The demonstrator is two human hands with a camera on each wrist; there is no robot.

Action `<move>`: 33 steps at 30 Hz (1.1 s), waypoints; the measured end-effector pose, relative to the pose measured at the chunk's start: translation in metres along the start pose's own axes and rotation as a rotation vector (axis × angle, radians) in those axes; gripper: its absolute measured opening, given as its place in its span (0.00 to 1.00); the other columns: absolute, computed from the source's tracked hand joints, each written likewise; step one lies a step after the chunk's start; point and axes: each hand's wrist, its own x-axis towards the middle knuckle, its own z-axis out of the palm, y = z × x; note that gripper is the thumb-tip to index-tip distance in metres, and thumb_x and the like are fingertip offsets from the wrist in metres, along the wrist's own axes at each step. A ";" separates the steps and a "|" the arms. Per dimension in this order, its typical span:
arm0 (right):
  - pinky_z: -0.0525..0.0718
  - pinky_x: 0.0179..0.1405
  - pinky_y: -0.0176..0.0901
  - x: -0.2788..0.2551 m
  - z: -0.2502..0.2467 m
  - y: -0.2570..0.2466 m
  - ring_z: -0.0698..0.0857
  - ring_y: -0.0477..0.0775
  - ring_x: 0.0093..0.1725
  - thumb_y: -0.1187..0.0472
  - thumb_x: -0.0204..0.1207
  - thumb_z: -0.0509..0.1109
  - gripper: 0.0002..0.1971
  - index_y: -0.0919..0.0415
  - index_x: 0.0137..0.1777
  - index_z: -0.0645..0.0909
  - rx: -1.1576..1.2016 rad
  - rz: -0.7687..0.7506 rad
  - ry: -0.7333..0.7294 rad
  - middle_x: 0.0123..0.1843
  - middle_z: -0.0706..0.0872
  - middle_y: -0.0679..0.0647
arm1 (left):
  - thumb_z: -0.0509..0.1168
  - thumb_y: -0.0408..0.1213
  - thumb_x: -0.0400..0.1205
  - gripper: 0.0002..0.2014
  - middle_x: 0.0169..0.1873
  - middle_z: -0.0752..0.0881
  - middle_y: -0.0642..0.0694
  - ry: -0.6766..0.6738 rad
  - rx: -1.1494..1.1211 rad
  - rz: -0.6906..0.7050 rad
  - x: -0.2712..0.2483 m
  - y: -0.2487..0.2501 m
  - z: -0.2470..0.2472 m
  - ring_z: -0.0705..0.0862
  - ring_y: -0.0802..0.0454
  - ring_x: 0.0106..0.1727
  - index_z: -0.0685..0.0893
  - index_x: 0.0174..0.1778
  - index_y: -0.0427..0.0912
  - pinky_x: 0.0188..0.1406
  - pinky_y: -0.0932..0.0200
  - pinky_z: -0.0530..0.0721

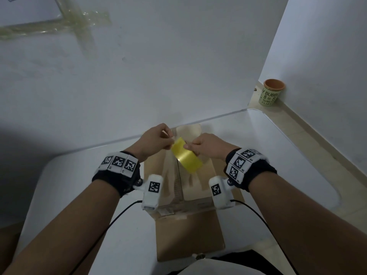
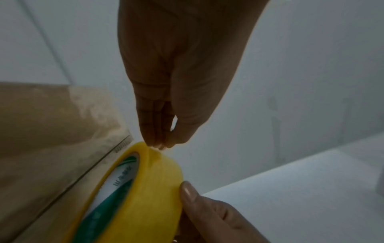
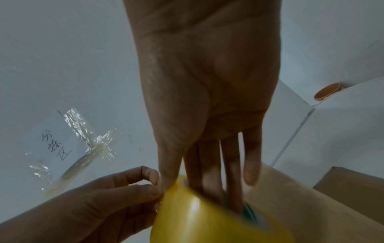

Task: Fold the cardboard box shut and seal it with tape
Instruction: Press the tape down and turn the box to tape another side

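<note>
A brown cardboard box (image 1: 188, 225) lies on the white table (image 1: 278, 155) in front of me, its top flaps folded together with a seam (image 1: 179, 179) down the middle. Above its far end my right hand (image 1: 200, 145) holds a yellow tape roll (image 1: 186, 156), fingers through the core (image 3: 209, 185) and thumb on the outside (image 2: 187, 190). My left hand (image 1: 158, 138) pinches the loose tape end at the top of the roll (image 2: 158, 146), fingertips pressed together. The roll (image 2: 145, 189) hangs just over the box top (image 2: 51, 131).
A green paper cup (image 1: 271, 95) with an orange inside stands on the floor by the wall corner at the right. A paper sheet taped to the wall (image 1: 65, 22) is at the upper left. The table's far edge (image 1: 198, 121) meets the wall.
</note>
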 end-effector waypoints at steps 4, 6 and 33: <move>0.82 0.53 0.42 -0.007 -0.004 -0.006 0.90 0.53 0.50 0.43 0.84 0.58 0.25 0.64 0.51 0.88 0.160 0.090 -0.119 0.46 0.92 0.55 | 0.70 0.37 0.79 0.05 0.40 0.87 0.51 -0.022 0.376 0.181 0.000 0.009 -0.007 0.83 0.56 0.41 0.81 0.48 0.47 0.41 0.64 0.78; 0.82 0.54 0.42 -0.002 -0.010 -0.001 0.88 0.55 0.53 0.56 0.84 0.60 0.14 0.63 0.58 0.83 0.027 0.082 0.021 0.54 0.90 0.58 | 0.70 0.36 0.80 0.10 0.42 0.88 0.51 -0.115 0.421 0.226 -0.001 0.012 -0.011 0.85 0.57 0.45 0.80 0.54 0.50 0.45 0.66 0.79; 0.73 0.38 0.43 0.002 0.027 -0.029 0.81 0.56 0.40 0.37 0.79 0.61 0.31 0.70 0.48 0.84 -0.040 -0.051 -0.147 0.45 0.86 0.65 | 0.66 0.27 0.82 0.11 0.47 0.91 0.38 -0.188 -0.259 -0.154 -0.045 -0.045 -0.035 0.89 0.49 0.51 0.87 0.59 0.33 0.54 0.62 0.87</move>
